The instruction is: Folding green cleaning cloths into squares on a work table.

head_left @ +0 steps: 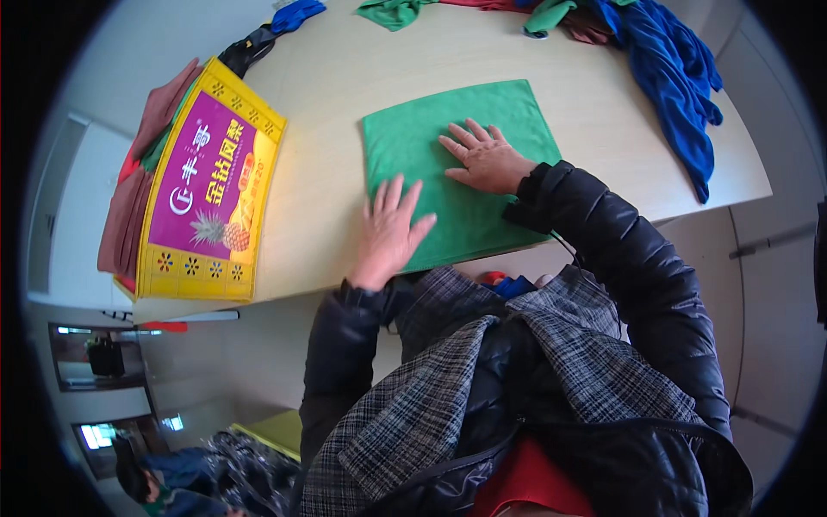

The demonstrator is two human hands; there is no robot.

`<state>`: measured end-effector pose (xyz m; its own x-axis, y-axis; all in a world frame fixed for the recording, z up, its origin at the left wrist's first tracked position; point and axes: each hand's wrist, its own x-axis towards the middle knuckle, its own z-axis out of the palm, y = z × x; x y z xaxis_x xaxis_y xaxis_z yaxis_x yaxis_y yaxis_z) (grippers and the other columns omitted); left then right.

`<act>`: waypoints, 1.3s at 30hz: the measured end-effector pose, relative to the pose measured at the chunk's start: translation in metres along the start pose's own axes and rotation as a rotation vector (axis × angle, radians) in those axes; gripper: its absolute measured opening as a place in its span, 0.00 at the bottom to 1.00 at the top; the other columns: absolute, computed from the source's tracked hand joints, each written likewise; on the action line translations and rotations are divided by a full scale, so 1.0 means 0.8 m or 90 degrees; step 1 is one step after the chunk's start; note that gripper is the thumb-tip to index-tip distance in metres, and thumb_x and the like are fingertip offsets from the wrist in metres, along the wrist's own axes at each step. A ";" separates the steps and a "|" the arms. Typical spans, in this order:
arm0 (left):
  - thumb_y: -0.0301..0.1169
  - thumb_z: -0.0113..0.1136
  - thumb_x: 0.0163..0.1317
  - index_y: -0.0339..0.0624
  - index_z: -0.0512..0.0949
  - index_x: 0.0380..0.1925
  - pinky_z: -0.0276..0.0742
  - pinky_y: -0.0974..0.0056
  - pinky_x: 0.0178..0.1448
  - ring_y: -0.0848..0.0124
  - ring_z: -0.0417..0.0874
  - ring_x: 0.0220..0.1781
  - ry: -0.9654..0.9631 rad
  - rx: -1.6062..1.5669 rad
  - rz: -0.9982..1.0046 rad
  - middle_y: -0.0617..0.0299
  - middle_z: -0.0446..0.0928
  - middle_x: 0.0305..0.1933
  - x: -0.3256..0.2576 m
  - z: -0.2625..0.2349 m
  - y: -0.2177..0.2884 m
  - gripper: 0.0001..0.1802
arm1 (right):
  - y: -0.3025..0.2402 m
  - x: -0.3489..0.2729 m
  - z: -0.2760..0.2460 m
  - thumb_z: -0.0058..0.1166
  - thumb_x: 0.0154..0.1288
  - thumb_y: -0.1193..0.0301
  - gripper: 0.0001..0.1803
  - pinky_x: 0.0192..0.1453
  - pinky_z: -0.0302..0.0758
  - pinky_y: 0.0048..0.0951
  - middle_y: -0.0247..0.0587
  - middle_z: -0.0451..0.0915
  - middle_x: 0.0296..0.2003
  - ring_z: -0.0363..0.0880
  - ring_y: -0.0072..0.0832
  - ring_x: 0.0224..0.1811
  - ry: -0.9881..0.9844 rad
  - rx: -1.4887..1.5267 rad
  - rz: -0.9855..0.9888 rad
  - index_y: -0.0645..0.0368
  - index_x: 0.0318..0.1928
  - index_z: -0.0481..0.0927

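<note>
A green cloth (457, 207) lies spread out as a near-square on the pale table, its front edge at the table's near edge. My right hand (489, 159) rests on the upper right part of the cloth, palm down with fingers spread. Over the cloth's left side is my left hand (392, 233), its fingers apart and pointing away from me; whether it presses on the fabric I cannot tell. Neither hand holds anything.
At the left of the table (319, 172) stands a yellow and purple carton (207, 181) with folded cloths (129, 220) in it. A blue cloth heap (672, 77) hangs toward the right edge. A green cloth (392, 12) and a dark bundle (247, 52) lie at the back.
</note>
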<state>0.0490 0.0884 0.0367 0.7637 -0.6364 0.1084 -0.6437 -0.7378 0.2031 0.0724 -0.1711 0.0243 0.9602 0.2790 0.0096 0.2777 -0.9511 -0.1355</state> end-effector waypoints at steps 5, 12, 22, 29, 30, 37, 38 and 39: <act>0.58 0.44 0.75 0.48 0.58 0.77 0.46 0.38 0.81 0.47 0.48 0.83 0.057 0.057 -0.021 0.48 0.49 0.83 0.071 0.011 -0.042 0.39 | -0.015 0.000 0.011 0.38 0.75 0.40 0.41 0.81 0.45 0.61 0.47 0.53 0.79 0.45 0.51 0.82 0.007 -0.016 -0.020 0.49 0.79 0.57; 0.61 0.39 0.75 0.46 0.54 0.79 0.42 0.42 0.82 0.53 0.44 0.85 -0.083 0.062 -0.076 0.50 0.45 0.84 0.060 0.007 -0.089 0.42 | 0.081 -0.035 0.007 0.41 0.76 0.42 0.40 0.82 0.45 0.57 0.46 0.53 0.79 0.45 0.50 0.82 0.049 -0.036 0.058 0.50 0.79 0.56; 0.64 0.43 0.72 0.46 0.61 0.76 0.32 0.35 0.83 0.49 0.45 0.85 0.062 0.020 -0.019 0.43 0.52 0.82 0.161 0.053 -0.094 0.43 | 0.094 0.053 0.005 0.43 0.77 0.46 0.39 0.80 0.49 0.58 0.50 0.53 0.79 0.48 0.53 0.81 0.094 -0.018 0.130 0.52 0.79 0.55; 0.63 0.44 0.70 0.47 0.56 0.78 0.33 0.39 0.83 0.51 0.42 0.86 0.005 -0.062 -0.088 0.49 0.45 0.84 0.176 0.060 -0.078 0.45 | 0.210 0.077 0.057 0.41 0.77 0.45 0.37 0.80 0.50 0.55 0.44 0.55 0.79 0.49 0.47 0.81 0.118 -0.138 0.150 0.48 0.79 0.57; 0.63 0.44 0.70 0.47 0.56 0.78 0.34 0.39 0.83 0.52 0.41 0.86 0.003 -0.065 -0.069 0.49 0.45 0.84 0.181 0.057 -0.075 0.44 | 0.235 0.072 0.060 0.41 0.77 0.45 0.37 0.80 0.50 0.55 0.44 0.55 0.79 0.49 0.47 0.81 0.118 -0.142 0.143 0.48 0.79 0.57; 0.62 0.45 0.70 0.49 0.57 0.78 0.34 0.37 0.83 0.52 0.42 0.86 0.013 -0.059 -0.114 0.48 0.47 0.84 0.176 0.054 -0.073 0.44 | 0.214 0.063 0.035 0.42 0.77 0.47 0.37 0.80 0.51 0.53 0.45 0.54 0.79 0.49 0.48 0.82 0.019 -0.177 0.242 0.50 0.79 0.56; 0.62 0.45 0.70 0.49 0.57 0.78 0.34 0.36 0.83 0.51 0.42 0.86 0.014 -0.055 -0.122 0.48 0.47 0.84 0.176 0.055 -0.068 0.44 | 0.203 0.056 0.033 0.42 0.78 0.48 0.37 0.80 0.51 0.53 0.45 0.53 0.79 0.48 0.48 0.82 0.041 -0.177 0.191 0.50 0.79 0.55; 0.62 0.45 0.70 0.49 0.57 0.78 0.34 0.36 0.83 0.51 0.42 0.86 0.015 -0.058 -0.119 0.48 0.47 0.84 0.179 0.056 -0.055 0.44 | 0.198 0.042 0.033 0.42 0.78 0.49 0.37 0.80 0.50 0.53 0.45 0.53 0.79 0.48 0.48 0.82 0.061 -0.177 0.148 0.51 0.79 0.55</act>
<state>0.1842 0.0196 0.0000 0.8713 -0.4838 0.0827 -0.4839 -0.8187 0.3091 0.1478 -0.3093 -0.0230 0.9933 0.0505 0.1043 0.0367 -0.9909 0.1298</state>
